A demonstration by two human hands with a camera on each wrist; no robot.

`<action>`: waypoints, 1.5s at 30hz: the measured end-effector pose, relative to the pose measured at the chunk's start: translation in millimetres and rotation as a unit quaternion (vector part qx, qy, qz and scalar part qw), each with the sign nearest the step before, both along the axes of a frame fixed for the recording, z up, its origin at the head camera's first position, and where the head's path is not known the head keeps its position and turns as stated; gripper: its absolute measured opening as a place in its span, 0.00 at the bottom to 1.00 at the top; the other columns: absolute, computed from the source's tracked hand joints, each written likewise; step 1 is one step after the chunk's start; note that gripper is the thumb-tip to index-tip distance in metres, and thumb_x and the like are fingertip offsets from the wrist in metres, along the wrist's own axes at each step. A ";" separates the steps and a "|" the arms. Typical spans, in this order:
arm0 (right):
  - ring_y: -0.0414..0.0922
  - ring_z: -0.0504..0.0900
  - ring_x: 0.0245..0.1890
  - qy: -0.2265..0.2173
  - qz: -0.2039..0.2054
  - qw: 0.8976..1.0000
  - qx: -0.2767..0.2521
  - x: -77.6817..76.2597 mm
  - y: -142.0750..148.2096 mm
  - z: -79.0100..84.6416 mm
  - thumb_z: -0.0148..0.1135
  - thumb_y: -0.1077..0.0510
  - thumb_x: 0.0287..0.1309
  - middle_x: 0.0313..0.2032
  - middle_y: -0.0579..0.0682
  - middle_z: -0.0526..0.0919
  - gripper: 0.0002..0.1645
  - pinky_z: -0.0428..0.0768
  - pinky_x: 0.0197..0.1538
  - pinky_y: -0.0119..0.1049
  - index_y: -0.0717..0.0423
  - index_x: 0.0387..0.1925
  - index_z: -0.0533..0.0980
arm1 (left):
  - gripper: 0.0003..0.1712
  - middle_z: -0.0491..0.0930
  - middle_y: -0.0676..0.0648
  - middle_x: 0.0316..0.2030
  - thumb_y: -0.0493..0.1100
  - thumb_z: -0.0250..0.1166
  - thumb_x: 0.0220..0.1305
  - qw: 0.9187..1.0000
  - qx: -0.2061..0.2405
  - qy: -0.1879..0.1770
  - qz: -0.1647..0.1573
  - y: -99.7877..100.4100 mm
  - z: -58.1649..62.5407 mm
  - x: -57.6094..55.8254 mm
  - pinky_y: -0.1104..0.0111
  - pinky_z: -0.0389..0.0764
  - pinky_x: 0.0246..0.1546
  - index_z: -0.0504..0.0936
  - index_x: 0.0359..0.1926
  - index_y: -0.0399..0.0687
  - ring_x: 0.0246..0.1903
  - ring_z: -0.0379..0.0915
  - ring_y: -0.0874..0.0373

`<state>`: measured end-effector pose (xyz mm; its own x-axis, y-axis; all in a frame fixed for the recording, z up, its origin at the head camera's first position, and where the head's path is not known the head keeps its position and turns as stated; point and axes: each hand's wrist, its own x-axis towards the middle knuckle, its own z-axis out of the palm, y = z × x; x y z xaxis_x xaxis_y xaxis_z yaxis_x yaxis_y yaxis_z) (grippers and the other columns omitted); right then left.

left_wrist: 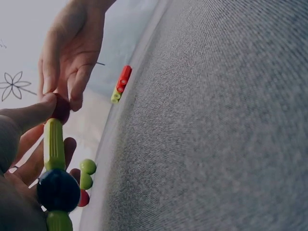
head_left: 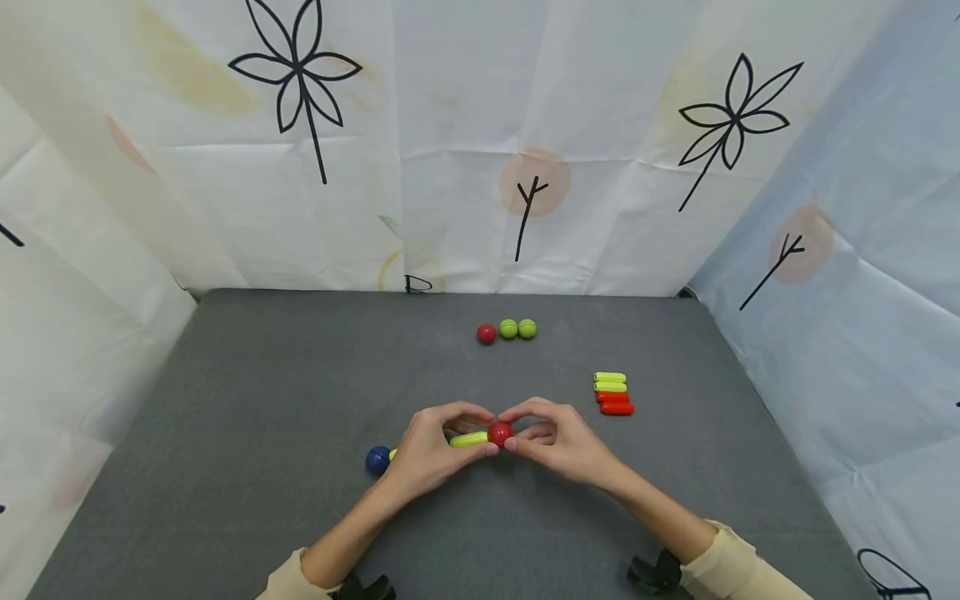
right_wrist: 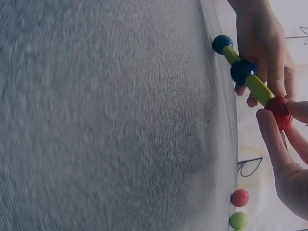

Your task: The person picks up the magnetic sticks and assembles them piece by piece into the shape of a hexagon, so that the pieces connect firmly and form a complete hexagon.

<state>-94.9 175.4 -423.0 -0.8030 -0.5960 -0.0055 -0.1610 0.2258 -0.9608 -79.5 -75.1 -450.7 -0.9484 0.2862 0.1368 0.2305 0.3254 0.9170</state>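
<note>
Head view: we see left hand (head_left: 429, 446) and right hand (head_left: 572, 446) fingers (head_left: 528, 407) pinching red ball (head_left: 500, 433), likely to steady it against rod (head_left: 469, 439).

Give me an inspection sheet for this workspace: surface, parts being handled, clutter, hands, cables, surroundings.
Surface: flat grey woven-looking tabletop.
Job's things: in hand, a chain of glossy blue balls and ribbed yellow-green sticks, ending in a glossy red ball.
Loose parts: a second red ball and two green balls near the far edge; two yellow-green and two red loose sticks, side by side, to the right.
Clutter: nothing seen beyond these.
Hands: left hand and right hand meet at the chain's red ball, fingertips pinching.
Cables: nothing seen.
Surroundings: white fabric curtains printed with black leaf outlines.
</note>
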 end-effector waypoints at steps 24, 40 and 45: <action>0.37 0.91 0.49 0.083 -0.118 0.987 0.073 -55.2 69.4 17.3 0.69 0.64 0.73 0.57 0.74 0.84 0.18 0.87 0.51 0.29 0.68 0.59 0.81 | 0.21 0.93 0.57 0.45 0.48 0.87 0.54 1.000 -0.006 -0.026 0.009 3.5 -6.8 1.7 0.69 0.87 0.43 0.91 0.48 0.63 0.38 0.88 0.59; 0.35 0.87 0.46 0.074 -0.119 0.970 0.198 -99.9 154.3 -12.1 0.70 0.61 0.73 0.53 0.66 0.90 0.18 0.85 0.46 0.28 0.67 0.57 0.83 | 0.20 0.93 0.57 0.46 0.49 0.87 0.55 0.999 -0.017 -0.034 0.009 3.1 -8.6 2.5 0.71 0.86 0.43 0.91 0.49 0.62 0.39 0.89 0.57; 0.37 0.87 0.45 0.079 -0.109 0.970 0.203 -102.9 159.8 -18.5 0.70 0.62 0.72 0.52 0.66 0.90 0.16 0.84 0.45 0.28 0.67 0.56 0.84 | 0.20 0.93 0.57 0.46 0.49 0.87 0.55 0.999 -0.017 -0.038 0.008 3.0 -8.2 3.0 0.72 0.85 0.43 0.91 0.49 0.63 0.39 0.89 0.58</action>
<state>-197.7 335.2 -441.5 -0.9197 -0.3860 -0.0713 -0.2045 0.6261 -0.7525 -76.5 -72.1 -458.9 -0.9602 0.2738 0.0548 0.1550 0.3594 0.9202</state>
